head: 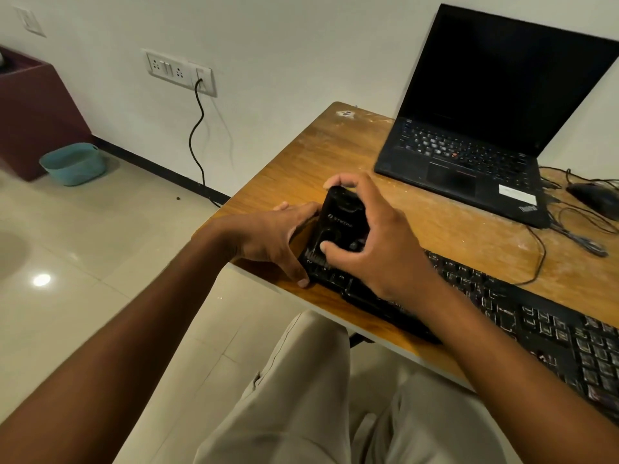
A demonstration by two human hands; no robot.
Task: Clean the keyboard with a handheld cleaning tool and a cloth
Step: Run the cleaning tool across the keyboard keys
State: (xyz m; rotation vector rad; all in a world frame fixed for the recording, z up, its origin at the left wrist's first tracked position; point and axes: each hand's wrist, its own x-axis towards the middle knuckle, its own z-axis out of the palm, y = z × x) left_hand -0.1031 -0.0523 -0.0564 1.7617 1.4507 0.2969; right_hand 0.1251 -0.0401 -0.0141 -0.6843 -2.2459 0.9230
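A black keyboard (522,316) lies slantwise along the near edge of the wooden desk (335,155). Over its left end sits a black handheld cleaning tool (340,222), its lower end down on the keys. My right hand (378,242) grips the tool from the right, fingers over its top and thumb on its face. My left hand (278,239) rests against the keyboard's left end, fingers spread along its edge and thumb at the front corner. No cloth is in sight.
An open black laptop (485,128) with a dark screen stands at the back of the desk. A black mouse (593,195) and loose cables (569,229) lie at the right. A cord hangs from the wall socket (181,72). A teal basket (73,164) sits on the floor.
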